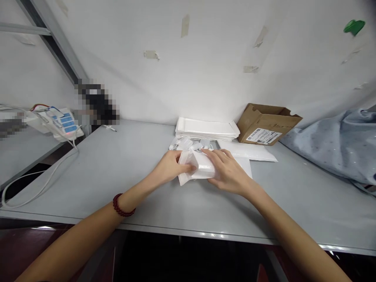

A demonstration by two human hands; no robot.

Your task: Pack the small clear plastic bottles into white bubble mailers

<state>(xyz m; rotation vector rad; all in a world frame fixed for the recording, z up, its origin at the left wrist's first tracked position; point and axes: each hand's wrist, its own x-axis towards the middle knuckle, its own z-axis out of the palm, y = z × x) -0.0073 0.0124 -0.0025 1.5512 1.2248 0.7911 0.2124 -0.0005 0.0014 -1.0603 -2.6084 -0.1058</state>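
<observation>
Between my two hands is a white padded envelope (202,169), held just above the table and bulging in the middle. My left hand (174,166) pinches its left end, thumb pressed on the near side. My right hand (226,170) wraps round its right end, fingers over the top. Whatever the envelope contains is hidden. Directly behind it lie small clear plastic bags (183,143) with white and dark bits inside, too small to name. Past those bags stands a stack of flat white envelopes (207,127).
An open cardboard box (261,121) with a label leans at the back right, beside a flat white envelope (254,152). Pale blue cloth (337,141) covers the right side. On the left are a power strip (63,123), white cables (55,168) and a pixelated dark area. The grey table (117,168) meets a wall.
</observation>
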